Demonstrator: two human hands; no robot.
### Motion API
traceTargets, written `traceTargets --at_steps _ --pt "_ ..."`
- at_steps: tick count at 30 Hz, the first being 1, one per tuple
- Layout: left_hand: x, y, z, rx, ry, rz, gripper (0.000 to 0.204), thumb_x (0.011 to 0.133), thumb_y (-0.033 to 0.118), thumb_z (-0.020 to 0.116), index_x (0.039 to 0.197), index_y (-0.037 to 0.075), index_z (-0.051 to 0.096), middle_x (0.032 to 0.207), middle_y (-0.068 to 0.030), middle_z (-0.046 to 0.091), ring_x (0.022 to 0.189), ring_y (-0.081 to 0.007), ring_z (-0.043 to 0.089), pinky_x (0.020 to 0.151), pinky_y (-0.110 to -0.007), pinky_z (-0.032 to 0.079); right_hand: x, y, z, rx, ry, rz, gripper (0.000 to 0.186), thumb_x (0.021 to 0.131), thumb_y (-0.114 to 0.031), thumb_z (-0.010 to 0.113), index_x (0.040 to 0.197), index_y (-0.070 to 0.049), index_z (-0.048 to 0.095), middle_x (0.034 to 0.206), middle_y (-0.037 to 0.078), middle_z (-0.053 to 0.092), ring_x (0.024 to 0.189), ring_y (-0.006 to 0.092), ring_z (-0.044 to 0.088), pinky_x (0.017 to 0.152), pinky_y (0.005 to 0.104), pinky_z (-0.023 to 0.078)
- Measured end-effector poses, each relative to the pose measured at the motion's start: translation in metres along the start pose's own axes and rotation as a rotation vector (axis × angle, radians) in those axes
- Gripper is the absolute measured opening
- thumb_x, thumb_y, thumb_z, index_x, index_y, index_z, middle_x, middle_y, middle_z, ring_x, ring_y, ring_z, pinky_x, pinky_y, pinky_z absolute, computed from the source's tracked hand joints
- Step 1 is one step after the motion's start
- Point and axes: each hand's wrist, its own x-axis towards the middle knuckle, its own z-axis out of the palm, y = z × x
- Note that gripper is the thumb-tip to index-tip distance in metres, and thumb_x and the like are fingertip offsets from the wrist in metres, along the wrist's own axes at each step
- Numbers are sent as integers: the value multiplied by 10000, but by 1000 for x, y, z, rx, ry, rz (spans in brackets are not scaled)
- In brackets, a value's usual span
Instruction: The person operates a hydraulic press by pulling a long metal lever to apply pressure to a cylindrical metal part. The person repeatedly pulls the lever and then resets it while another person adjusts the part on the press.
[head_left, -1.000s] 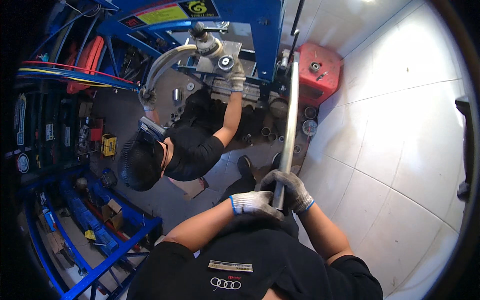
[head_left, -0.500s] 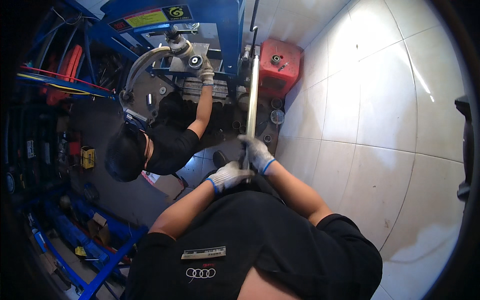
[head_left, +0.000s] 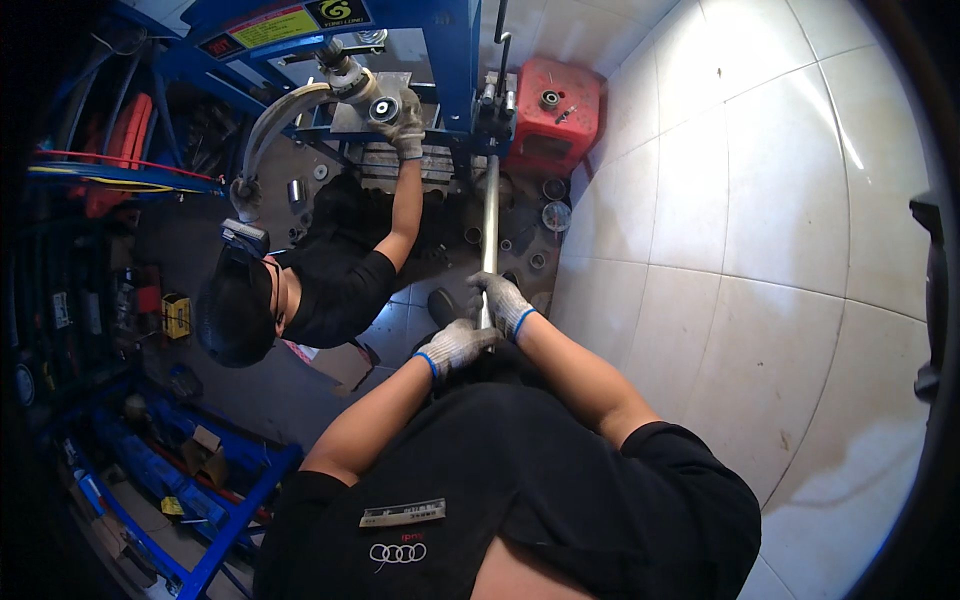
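Note:
A long silvery metal bar (head_left: 491,215) runs away from me to the lever mount at the side of a blue shop press (head_left: 450,62). My left hand (head_left: 460,346), in a whitish knit glove, is closed round its near end. Just beyond it, my gloved right hand (head_left: 502,301) grips the bar too. At the press, a co-worker's gloved hand (head_left: 403,132) steadies a curved metal arm (head_left: 272,122) under the ram (head_left: 345,76). A round bushing with a light centre (head_left: 383,109) shows beside that hand.
A red plastic stool (head_left: 560,125) with a ring-shaped part on top stands right of the press. The co-worker (head_left: 325,285) crouches on my left. Several rings and small containers lie on the floor near the stool. White tiles rise at right; a blue rack (head_left: 230,535) stands at lower left.
The bar's far end has come down and slightly left, from in front of the stool to the press's lever mount. Both my hands keep their grip. The co-worker still holds the curved arm.

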Motion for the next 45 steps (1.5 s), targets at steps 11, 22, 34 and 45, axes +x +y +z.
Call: traceTargets --at_steps 11,22,34,45 --pt "15 16 10 24 19 -123 599 849 592 635 1122 63 711 1092 -173 717 1051 -335 672 926 -401 491 16 -14 -17 -11 -110 13 126 881 -172 646 816 -117 553 627 -1 527 473 136 484 454 312 445" --pt "11 18 -2 7 -8 -150 614 853 568 639 1120 19 702 1078 -208 711 997 -327 684 896 -397 510 3 -17 -4 65 -41 33 135 883 -161 631 780 -110 558 632 3 533 481 144 486 468 327 413" --pt "54 -7 32 -539 199 -263 427 904 362 608 1162 23 643 932 -153 713 906 -327 677 851 -397 518 24 -16 -2 -161 131 -44 164 894 -226 690 809 -101 626 649 18 566 505 160 515 470 349 449" --pt "82 -74 44 -1672 -531 -183 282 834 200 622 663 188 398 571 29 371 453 -115 345 425 -268 295 55 -10 5 -930 417 -322 432 867 -270 680 1147 38 563 1020 241 694 893 369 691 776 459 566"
